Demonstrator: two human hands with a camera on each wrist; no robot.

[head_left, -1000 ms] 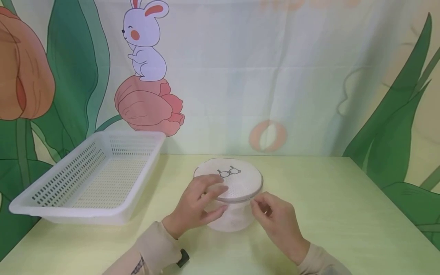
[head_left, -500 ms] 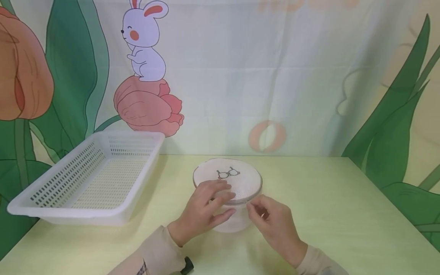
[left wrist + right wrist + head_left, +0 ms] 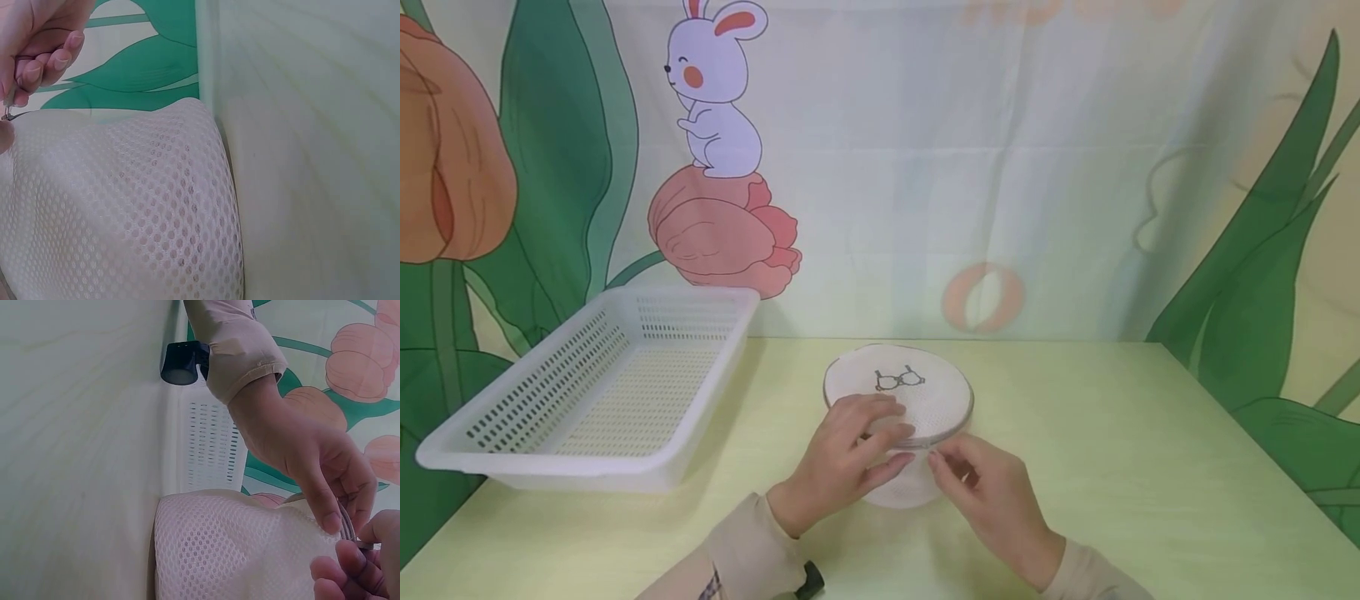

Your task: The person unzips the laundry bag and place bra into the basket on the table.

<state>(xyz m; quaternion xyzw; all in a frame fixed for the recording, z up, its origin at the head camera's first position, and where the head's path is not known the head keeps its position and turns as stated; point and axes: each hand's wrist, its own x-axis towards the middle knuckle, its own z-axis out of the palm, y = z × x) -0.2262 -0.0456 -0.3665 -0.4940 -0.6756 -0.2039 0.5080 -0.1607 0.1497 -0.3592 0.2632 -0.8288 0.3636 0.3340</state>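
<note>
A white mesh laundry bag, drum-shaped with a bra outline printed on its round lid, stands on the table. Its zipper runs round the lid's edge. My left hand lies at the bag's near left, fingers over the lid and thumb below the edge; the right wrist view shows the left hand pinching the rim between thumb and fingers. At the near right edge, my right hand pinches the zipper pull; the left wrist view shows the small metal pull between its fingertips. Mesh sides bulge softly.
At the left of the table stands a white perforated plastic basket. Behind the pale green table hangs a curtain printed with a rabbit and tulips.
My right hand has moved left along the bag's front edge, bringing it closer to the left hand. The left hand shifted slightly right, then stayed still.
</note>
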